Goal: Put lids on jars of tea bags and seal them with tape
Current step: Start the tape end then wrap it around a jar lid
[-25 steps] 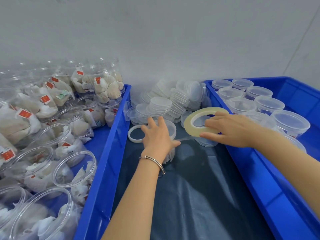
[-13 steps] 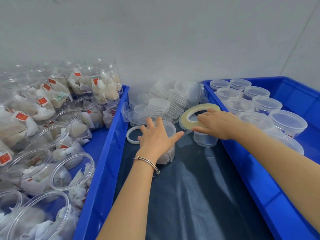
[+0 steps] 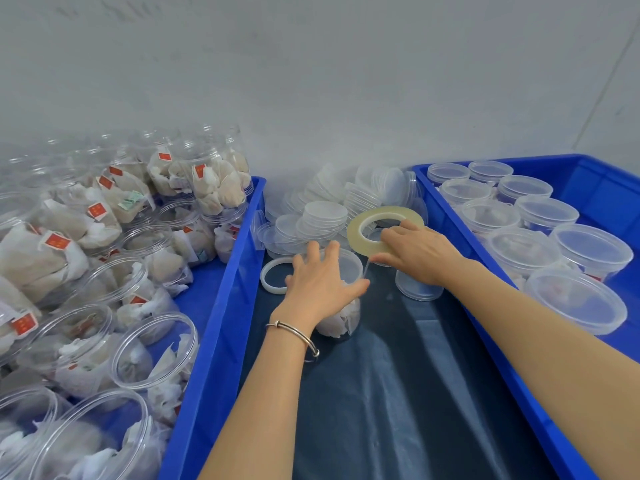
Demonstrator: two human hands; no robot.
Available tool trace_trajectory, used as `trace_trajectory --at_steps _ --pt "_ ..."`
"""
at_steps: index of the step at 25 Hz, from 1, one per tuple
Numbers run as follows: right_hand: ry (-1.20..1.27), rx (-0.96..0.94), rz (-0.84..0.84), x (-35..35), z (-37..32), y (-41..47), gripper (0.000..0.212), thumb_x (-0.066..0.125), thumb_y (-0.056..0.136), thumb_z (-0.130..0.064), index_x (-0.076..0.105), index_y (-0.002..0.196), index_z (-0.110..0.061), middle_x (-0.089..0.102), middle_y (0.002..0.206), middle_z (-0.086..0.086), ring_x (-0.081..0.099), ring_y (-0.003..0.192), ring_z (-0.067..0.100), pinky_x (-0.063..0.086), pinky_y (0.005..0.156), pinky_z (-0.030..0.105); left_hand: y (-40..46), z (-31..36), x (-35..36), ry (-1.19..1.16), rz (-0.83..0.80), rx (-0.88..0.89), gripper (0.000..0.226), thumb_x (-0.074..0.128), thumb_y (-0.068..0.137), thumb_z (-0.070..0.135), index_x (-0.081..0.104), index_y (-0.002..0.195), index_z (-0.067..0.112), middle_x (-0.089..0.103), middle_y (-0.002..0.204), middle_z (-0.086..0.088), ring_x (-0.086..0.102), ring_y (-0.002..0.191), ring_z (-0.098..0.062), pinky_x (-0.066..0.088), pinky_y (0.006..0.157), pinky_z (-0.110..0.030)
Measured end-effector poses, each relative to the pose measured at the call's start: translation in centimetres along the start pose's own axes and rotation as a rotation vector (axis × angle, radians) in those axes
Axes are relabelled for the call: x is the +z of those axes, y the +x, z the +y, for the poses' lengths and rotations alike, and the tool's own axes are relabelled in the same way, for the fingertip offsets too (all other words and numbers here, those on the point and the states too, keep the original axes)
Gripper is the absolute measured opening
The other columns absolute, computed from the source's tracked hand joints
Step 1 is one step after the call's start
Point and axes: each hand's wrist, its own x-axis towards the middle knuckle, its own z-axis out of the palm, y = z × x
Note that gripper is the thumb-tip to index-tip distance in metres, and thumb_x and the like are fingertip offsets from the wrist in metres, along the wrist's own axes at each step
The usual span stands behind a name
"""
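Observation:
A clear jar of tea bags (image 3: 341, 317) with a lid on stands on the dark sheet (image 3: 408, 393) between two blue bins. My left hand (image 3: 320, 282) lies on top of the lid, fingers spread, thumb at the lid's right edge. My right hand (image 3: 420, 254) grips a roll of clear tape (image 3: 362, 230) held tilted just right of the jar. A thin strip of tape (image 3: 366, 268) runs from the roll down to the lid's rim near my left thumb.
The left blue bin (image 3: 221, 306) holds several open jars of tea bags (image 3: 86, 341). The right blue bin (image 3: 485, 323) holds several lidded jars (image 3: 588, 251). Loose lids (image 3: 322, 216) are stacked at the back, with a white ring (image 3: 272, 275) and an empty clear jar (image 3: 417, 289) nearby.
My right hand has brought the tape roll leftward, closer to the jar, shortening the strip. My left hand has stayed on the lid.

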Motion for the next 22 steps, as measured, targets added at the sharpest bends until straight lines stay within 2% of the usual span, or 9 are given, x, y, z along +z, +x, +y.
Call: trace_trajectory --at_steps 3,6,9,11,13,16,17,19,22 --pt "0.066 -0.035 -0.045 0.0 -1.1 0.4 0.046 0.029 0.091 -0.063 0.043 0.095 -0.019 0.056 0.112 -0.002 0.042 0.116 0.016 0.031 0.071 0.033 0.1 -0.5 -1.8 -0.004 -0.143 0.077 0.078 0.061 0.084 0.054 0.021 0.147 0.03 0.021 0.148 -0.001 0.025 0.134 -0.033 0.031 0.107 -0.051" --pt "0.164 -0.099 -0.137 -0.3 -1.5 0.0 0.042 0.033 0.092 -0.061 0.038 0.087 -0.02 0.052 0.101 -0.006 0.035 0.1 0.008 0.035 0.07 0.036 0.4 0.0 -3.6 0.073 -0.303 0.079 0.078 0.066 0.086 0.035 0.021 0.149 0.03 0.021 0.154 0.003 0.027 0.136 -0.035 0.033 0.106 -0.045" --pt "0.319 -0.107 -0.233 -0.6 -1.2 -1.1 0.028 0.04 0.097 -0.041 0.034 0.079 -0.021 0.04 0.082 -0.013 0.031 0.089 0.009 0.032 0.07 0.033 0.3 2.3 -3.3 0.143 -0.314 0.034 0.065 0.059 0.084 0.012 0.031 0.141 0.021 0.034 0.144 -0.003 0.034 0.126 -0.036 0.036 0.096 -0.042" --pt "0.332 -0.096 -0.251 -0.9 -0.7 -1.7 0.02 0.038 0.096 -0.031 0.036 0.082 -0.017 0.039 0.081 -0.008 0.033 0.091 0.014 0.031 0.072 0.032 0.0 3.6 -2.4 0.187 -0.28 0.048 0.059 0.052 0.082 0.007 0.033 0.137 0.019 0.037 0.14 -0.003 0.032 0.124 -0.036 0.036 0.101 -0.048" --pt "0.252 -0.092 -0.272 -1.1 0.0 -2.2 0.023 0.035 0.097 -0.035 0.04 0.09 -0.014 0.042 0.088 -0.005 0.034 0.096 0.016 0.039 0.078 0.037 -0.1 3.9 -2.3 0.215 -0.273 0.149 0.059 0.048 0.082 0.004 0.033 0.136 0.022 0.037 0.139 0.001 0.03 0.123 -0.034 0.035 0.102 -0.053" --pt "0.171 -0.068 -0.271 -1.3 0.5 -2.6 0.03 0.032 0.098 -0.048 0.042 0.094 -0.021 0.046 0.098 -0.008 0.038 0.103 0.017 0.044 0.082 0.043 0.2 2.2 -4.2 0.104 -0.362 0.233 0.068 0.049 0.078 -0.004 0.034 0.135 0.031 0.043 0.128 0.002 0.036 0.112 -0.022 0.043 0.088 -0.04" --pt "0.183 -0.062 -0.254 -1.2 0.4 -2.5 0.03 0.031 0.097 -0.051 0.042 0.092 -0.023 0.046 0.098 -0.008 0.039 0.103 0.017 0.043 0.082 0.043 0.4 1.7 -4.5 0.066 -0.393 0.217 0.07 0.05 0.077 -0.005 0.034 0.134 0.032 0.044 0.121 0.002 0.038 0.115 -0.022 0.044 0.087 -0.039" --pt "0.205 -0.059 -0.224 -1.0 -0.1 -2.2 0.03 0.031 0.098 -0.051 0.04 0.089 -0.024 0.046 0.096 -0.009 0.039 0.103 0.017 0.042 0.082 0.041 0.4 1.6 -3.9 0.024 -0.368 0.166 0.056 0.055 0.08 0.008 0.036 0.127 0.032 0.044 0.125 0.006 0.024 0.136 -0.033 0.034 0.103 -0.053" --pt "0.197 -0.063 -0.212 -0.9 -0.7 -1.7 0.03 0.032 0.099 -0.048 0.041 0.091 -0.02 0.044 0.095 -0.009 0.038 0.105 0.017 0.043 0.083 0.042 0.3 2.8 -0.7 0.061 -0.066 0.106 0.03 0.052 0.09 0.049 0.042 0.109 0.028 0.044 0.128 0.002 0.03 0.131 -0.032 0.021 0.105 -0.065"
